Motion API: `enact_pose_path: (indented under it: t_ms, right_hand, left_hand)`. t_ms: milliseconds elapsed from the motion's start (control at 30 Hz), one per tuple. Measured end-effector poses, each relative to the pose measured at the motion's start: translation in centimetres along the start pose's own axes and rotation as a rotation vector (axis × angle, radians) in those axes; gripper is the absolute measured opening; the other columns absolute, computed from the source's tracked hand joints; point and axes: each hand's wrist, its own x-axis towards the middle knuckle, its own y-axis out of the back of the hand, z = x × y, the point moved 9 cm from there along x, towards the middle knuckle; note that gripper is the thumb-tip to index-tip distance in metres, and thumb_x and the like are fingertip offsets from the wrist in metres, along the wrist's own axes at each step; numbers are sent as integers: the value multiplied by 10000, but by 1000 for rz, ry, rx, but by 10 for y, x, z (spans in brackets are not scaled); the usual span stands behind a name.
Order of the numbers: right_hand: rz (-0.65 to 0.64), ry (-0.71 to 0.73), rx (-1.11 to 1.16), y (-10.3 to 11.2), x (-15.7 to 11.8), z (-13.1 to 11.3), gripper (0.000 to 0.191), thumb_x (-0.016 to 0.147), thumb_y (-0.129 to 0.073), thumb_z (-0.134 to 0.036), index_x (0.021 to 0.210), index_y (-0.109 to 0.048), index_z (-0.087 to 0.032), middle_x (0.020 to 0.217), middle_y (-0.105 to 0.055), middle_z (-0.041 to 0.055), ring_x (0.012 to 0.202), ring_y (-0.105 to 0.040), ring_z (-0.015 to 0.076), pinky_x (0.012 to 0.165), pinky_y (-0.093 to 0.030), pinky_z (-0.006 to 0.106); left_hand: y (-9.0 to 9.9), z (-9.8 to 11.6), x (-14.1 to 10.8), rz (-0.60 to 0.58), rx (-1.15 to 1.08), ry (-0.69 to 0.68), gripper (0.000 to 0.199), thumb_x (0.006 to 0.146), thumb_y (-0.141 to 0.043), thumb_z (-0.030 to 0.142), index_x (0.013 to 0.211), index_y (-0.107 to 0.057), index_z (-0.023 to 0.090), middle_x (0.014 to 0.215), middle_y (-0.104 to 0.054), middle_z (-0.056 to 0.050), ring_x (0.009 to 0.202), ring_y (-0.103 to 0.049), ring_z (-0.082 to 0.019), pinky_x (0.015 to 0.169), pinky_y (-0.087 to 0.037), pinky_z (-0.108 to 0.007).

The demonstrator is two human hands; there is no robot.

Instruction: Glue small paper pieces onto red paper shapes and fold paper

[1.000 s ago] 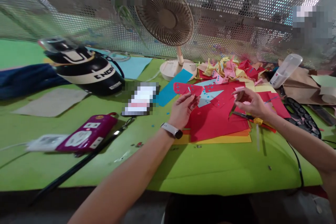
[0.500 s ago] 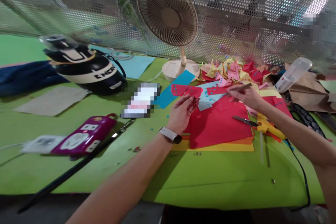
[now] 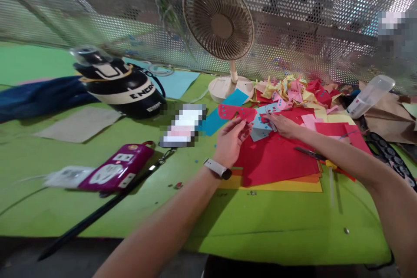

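Note:
My left hand (image 3: 232, 138), with a watch on its wrist, has its fingers curled together beside a dotted red paper piece (image 3: 232, 113); what they hold is too small to make out. My right hand (image 3: 280, 125) reaches over a light blue paper (image 3: 259, 132) strewn with small blue and red bits. Its fingers are pressed together at that paper, and what is between them is hidden. Beneath both lies a stack of red sheets (image 3: 276, 160), with orange and yellow sheets (image 3: 276, 185) under it. A blue strip (image 3: 213, 121) lies behind my left hand.
A fan (image 3: 221, 24) stands at the back, beside a pile of cut paper scraps (image 3: 293, 89). A black bottle (image 3: 125, 91), a phone (image 3: 184, 126) and a purple power strip (image 3: 119, 167) lie left. Scissors (image 3: 309, 153) and a clear bottle (image 3: 371, 95) are right.
My right hand has moved left and down onto the light blue paper. The dark stick-like thing it held is no longer visible. The view has shifted, so things sit further right.

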Motion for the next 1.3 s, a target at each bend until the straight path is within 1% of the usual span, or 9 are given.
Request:
enact_pose_path:
  t_ms: [200, 300, 400, 533, 767, 900, 1067, 1133, 1300]
  right_hand:
    - [-9, -62, 60, 18, -27, -26, 464, 960, -389, -172, 1423, -423, -188, 1313, -612, 149, 1177, -605, 222, 965, -491, 390]
    - [182, -169, 188, 47, -39, -29, 402, 983, -393, -282, 1361, -513, -221, 1301, -631, 114, 1160, -617, 219, 981, -482, 383]
    - [411, -254, 329, 74, -53, -25, 317, 955, -454, -351, 1170, -653, -228, 1260, -662, 72, 1158, -614, 210, 998, -470, 363]
    - [509, -436, 363, 87, -68, -14, 275, 922, -460, -327, 936, -700, -194, 985, -738, 60, 928, -683, 213, 832, -525, 325]
    - [361, -582, 162, 77, -65, -12, 303, 890, -524, -392, 741, -663, -167, 740, -704, 74, 723, -666, 212, 698, -487, 299]
    - [343, -572, 180, 74, -61, -1, 220, 857, -558, -331, 767, -673, -166, 783, -725, 76, 757, -678, 217, 721, -502, 310]
    - [502, -496, 466, 80, -55, 13, 240, 875, -516, -340, 816, -673, -169, 812, -744, 66, 747, -698, 195, 705, -549, 304]
    - [557, -482, 454, 83, -53, 12, 233, 881, -515, -324, 841, -681, -165, 827, -748, 73, 763, -704, 199, 726, -556, 315]
    - [521, -422, 269, 77, -40, -5, 226, 898, -529, -288, 866, -710, -158, 916, -751, 94, 888, -701, 220, 820, -530, 328]
  left_hand:
    - [-7, 4, -3, -35, -12, -12, 195, 655, -785, 146, 806, -663, 168, 770, -716, -19, 718, -699, -141, 695, -539, -261]
    - [-9, 4, -4, -34, -20, -4, 189, 665, -766, 124, 809, -651, 167, 771, -711, -17, 719, -702, -145, 676, -539, -256]
    - [-10, 4, -3, -46, -11, -3, 181, 681, -748, 120, 820, -642, 167, 782, -706, -22, 740, -706, -155, 694, -542, -271]
    - [-11, 4, 0, -60, 5, -14, 185, 689, -751, 133, 828, -634, 166, 799, -699, -30, 762, -708, -167, 745, -544, -308]
    - [-12, 3, 3, -57, -9, -21, 167, 697, -738, 125, 817, -631, 167, 781, -700, -25, 738, -705, -157, 730, -542, -295]
    - [-15, -2, 2, -72, -21, 1, 158, 691, -734, 116, 797, -627, 163, 765, -702, -26, 727, -708, -158, 705, -540, -280]
    - [-17, -4, 1, -76, -39, 9, 141, 709, -722, 107, 807, -636, 160, 774, -699, -26, 732, -709, -160, 750, -540, -308]
    - [-16, -5, 2, -71, -51, 15, 140, 710, -720, 100, 810, -638, 156, 774, -699, -30, 727, -709, -164, 761, -540, -320]
    - [-14, -7, 2, -40, -61, 32, 146, 685, -716, 85, 776, -623, 152, 725, -694, -17, 667, -697, -143, 671, -535, -267]
